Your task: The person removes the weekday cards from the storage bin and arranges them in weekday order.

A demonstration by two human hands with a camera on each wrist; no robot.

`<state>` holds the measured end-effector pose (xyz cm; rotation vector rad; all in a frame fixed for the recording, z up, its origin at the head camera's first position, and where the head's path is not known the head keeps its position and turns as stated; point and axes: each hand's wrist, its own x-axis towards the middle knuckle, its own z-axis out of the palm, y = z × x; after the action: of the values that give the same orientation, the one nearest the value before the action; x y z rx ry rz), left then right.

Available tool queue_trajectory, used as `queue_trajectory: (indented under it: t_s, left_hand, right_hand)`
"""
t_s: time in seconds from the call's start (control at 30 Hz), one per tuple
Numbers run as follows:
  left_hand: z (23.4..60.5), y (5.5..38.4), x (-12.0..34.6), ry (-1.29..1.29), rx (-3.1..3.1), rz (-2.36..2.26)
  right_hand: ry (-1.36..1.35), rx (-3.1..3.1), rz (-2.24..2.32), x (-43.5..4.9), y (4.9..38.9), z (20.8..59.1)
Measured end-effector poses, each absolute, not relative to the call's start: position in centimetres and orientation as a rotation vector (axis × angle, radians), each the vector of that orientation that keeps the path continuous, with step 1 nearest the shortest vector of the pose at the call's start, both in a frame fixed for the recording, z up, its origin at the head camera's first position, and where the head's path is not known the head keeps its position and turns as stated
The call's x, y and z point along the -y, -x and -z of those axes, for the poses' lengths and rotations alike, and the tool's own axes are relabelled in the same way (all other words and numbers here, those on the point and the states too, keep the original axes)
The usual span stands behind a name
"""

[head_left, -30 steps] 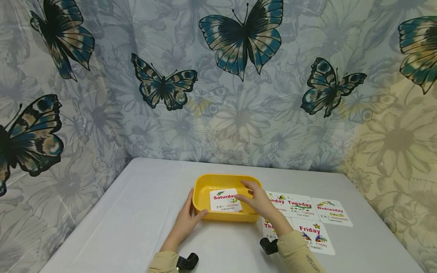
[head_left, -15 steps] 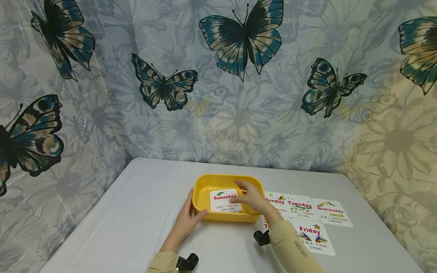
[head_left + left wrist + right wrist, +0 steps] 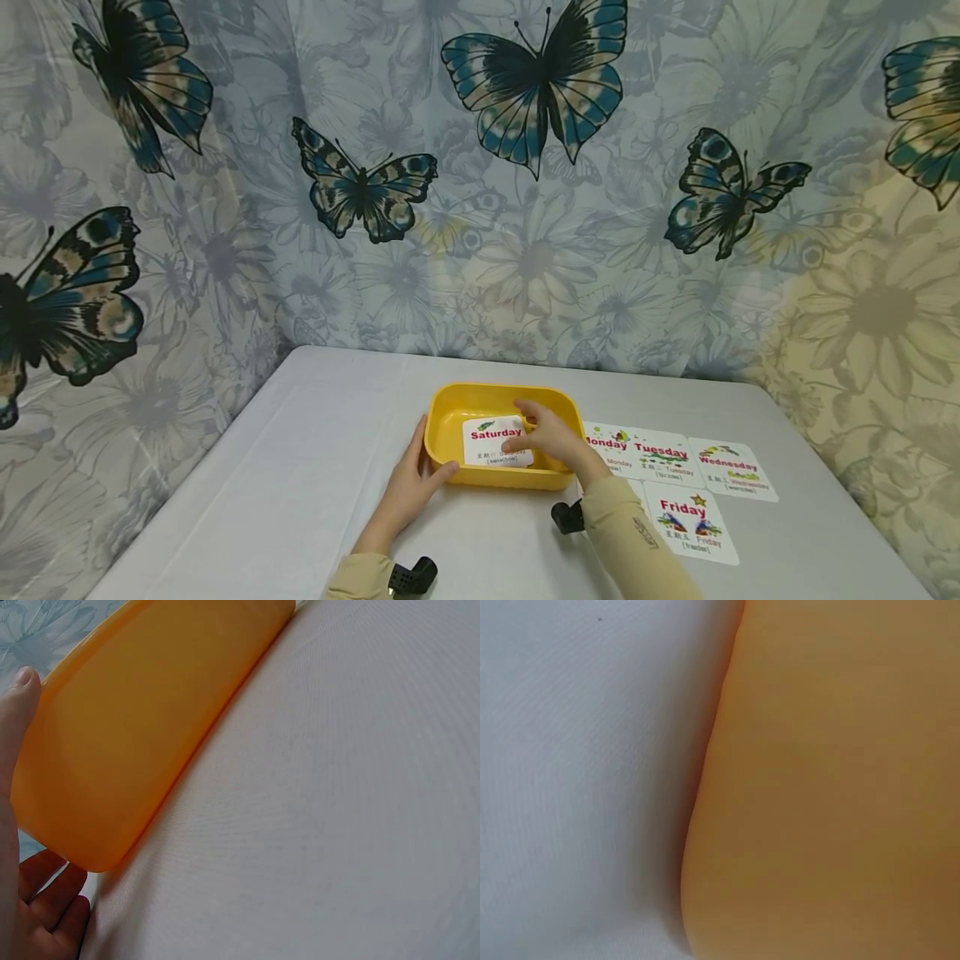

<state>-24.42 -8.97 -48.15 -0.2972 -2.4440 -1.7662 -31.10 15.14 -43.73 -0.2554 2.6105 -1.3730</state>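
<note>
A yellow plastic tray (image 3: 480, 477) stands on the white table, and a card printed "Saturday" (image 3: 486, 433) lies inside it. My left hand (image 3: 408, 483) grips the tray's left end, thumb at the front wall and fingers around the side; the left wrist view shows the thumb (image 3: 22, 697) along the wall. Over the tray's right half is my right hand (image 3: 551, 437), thumb and forefinger spread apart, the thumb over the card's right part. Whether it touches the card I cannot tell. The right wrist view shows only the tray's outer wall (image 3: 825, 795) and white cloth.
To the right of the tray lie cards reading "Monday" (image 3: 609, 442), "Tuesday" (image 3: 662, 458), "Wednesday" (image 3: 731, 468) and "Friday" (image 3: 690, 523). Another card beside "Friday" is mostly hidden by the right forearm (image 3: 622, 525). A butterfly-patterned curtain (image 3: 525, 283) hangs behind the table (image 3: 262, 500).
My right hand has moved slightly left and farther over the tray, its thumb now across the Saturday card. The right forearm has shifted left over the nearby card. My left hand has stayed put.
</note>
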Motion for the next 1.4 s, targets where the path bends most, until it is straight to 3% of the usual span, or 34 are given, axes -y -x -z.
queue_trajectory:
  t_s: [0.33, 0.57, 1.4]
  left_hand:
    - [46.6, 23.5, 9.0, 0.292, 2.467, 1.748]
    - [50.4, 25.8, 9.1, 0.301, 2.451, 1.739]
    - [50.0, 25.6, 9.3, 0.320, 2.430, 1.753]
  right_hand:
    - [0.185, -2.570, 1.312, -14.8, 31.9, 44.1]
    - [0.159, -2.612, 1.218, -14.9, 32.1, 44.5]
    - [0.185, -2.772, 0.899, -14.6, 32.1, 44.7]
